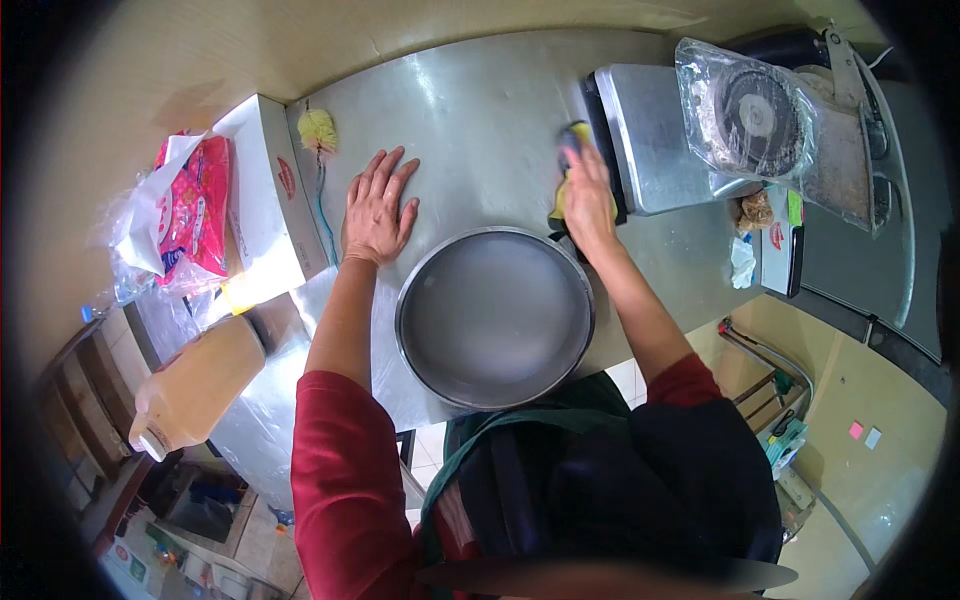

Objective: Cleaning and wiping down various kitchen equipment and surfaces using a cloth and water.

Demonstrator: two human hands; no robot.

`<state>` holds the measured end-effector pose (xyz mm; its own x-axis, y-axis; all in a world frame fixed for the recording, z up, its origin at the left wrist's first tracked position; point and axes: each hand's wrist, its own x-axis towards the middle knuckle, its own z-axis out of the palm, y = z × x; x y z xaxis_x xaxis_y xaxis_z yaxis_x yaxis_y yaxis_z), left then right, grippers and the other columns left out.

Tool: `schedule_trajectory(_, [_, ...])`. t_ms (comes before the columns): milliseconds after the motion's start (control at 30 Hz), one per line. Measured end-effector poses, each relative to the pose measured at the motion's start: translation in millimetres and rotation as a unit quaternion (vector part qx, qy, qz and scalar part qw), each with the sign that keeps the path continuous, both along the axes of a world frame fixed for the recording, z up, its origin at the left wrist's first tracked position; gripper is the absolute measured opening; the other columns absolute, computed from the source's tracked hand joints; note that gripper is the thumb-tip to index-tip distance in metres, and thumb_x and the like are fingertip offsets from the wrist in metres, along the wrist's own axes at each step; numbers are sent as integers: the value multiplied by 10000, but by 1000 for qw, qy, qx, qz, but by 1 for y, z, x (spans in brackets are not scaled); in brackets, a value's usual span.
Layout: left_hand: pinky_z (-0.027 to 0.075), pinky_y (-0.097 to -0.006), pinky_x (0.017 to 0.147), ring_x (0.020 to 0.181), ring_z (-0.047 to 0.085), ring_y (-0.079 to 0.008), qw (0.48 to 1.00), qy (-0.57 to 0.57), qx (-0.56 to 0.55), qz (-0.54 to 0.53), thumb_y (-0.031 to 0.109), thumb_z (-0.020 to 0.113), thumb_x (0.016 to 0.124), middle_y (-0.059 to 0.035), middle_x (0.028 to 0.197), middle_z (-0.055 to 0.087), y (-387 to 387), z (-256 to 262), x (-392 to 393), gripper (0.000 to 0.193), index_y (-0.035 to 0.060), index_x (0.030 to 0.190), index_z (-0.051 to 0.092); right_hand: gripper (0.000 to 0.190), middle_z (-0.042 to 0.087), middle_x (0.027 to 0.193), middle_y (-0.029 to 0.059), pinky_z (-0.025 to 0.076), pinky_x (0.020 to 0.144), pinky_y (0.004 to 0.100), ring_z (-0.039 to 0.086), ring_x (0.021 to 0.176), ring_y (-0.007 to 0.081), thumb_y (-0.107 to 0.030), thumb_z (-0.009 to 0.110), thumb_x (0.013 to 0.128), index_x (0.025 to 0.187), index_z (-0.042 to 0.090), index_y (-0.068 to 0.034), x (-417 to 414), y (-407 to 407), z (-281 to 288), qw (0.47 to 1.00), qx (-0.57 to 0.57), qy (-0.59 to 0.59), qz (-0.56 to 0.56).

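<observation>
My left hand [379, 206] lies flat on the stainless steel tabletop [480, 150], palm down with the fingers a little apart. Under my right hand [588, 191] is a yellow and black cloth [560, 201], pressed to the steel and partly covered by the fingers; the hand's far end is blurred. A steel digital-type scale [656, 139] with a dark front edge stands right beside that hand. Between my forearms sits a round metal pan [495, 319] close to my body. Its inside looks greyish and smooth; whether it holds liquid I cannot tell.
To the left are a white cardboard box [259, 187], a pink plastic package [199, 206], a yellow pompom on a cord [317, 131] and a large jug of amber liquid [199, 382]. Plastic-wrapped equipment [750, 116] stands at the right, near a crumpled white tissue [742, 262].
</observation>
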<state>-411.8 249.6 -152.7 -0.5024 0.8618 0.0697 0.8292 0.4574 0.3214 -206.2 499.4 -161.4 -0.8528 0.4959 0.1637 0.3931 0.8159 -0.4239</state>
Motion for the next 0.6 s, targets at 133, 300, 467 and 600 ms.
schedule_trajectory(133, [257, -451, 1122, 1401, 309, -276, 1000, -2, 3, -2, 303, 523, 898, -45, 1499, 359, 0, -1, 1, 520, 212, 1401, 426, 594, 358, 1422, 336, 274, 1123, 477, 334, 1333, 464, -178, 484, 918, 1416, 308, 93, -27, 8, -3, 981, -40, -60, -179])
schedule_trajectory(300, [258, -449, 1122, 1397, 316, -278, 1000, 0, 16, -10, 298, 520, 899, -47, 1494, 368, 5, -1, 1, 518, 212, 1401, 427, 590, 359, 1423, 340, 282, 1110, 480, 348, 1324, 459, -237, 477, 917, 1392, 358, 92, -83, 36, -13, 965, 12, -36, -258])
schedule_trajectory(467, [257, -444, 1125, 1397, 316, -269, 1000, 9, 11, -1, 297, 521, 893, -46, 1491, 371, -4, -5, 0, 523, 215, 1401, 426, 477, 409, 1432, 221, 232, 1172, 454, 318, 1389, 353, -54, 495, 883, 1355, 451, 2, -48, 9, -13, 998, 52, -9, -46])
schedule_trajectory(600, [254, -443, 1127, 1400, 309, -267, 1000, 9, 13, -4, 300, 519, 892, -44, 1493, 369, 1, -4, 0, 524, 219, 1402, 425, 480, 428, 1430, 175, 285, 1156, 414, 336, 1386, 328, 0, 546, 833, 1311, 502, 7, 14, 1, -14, 998, 20, -34, 39])
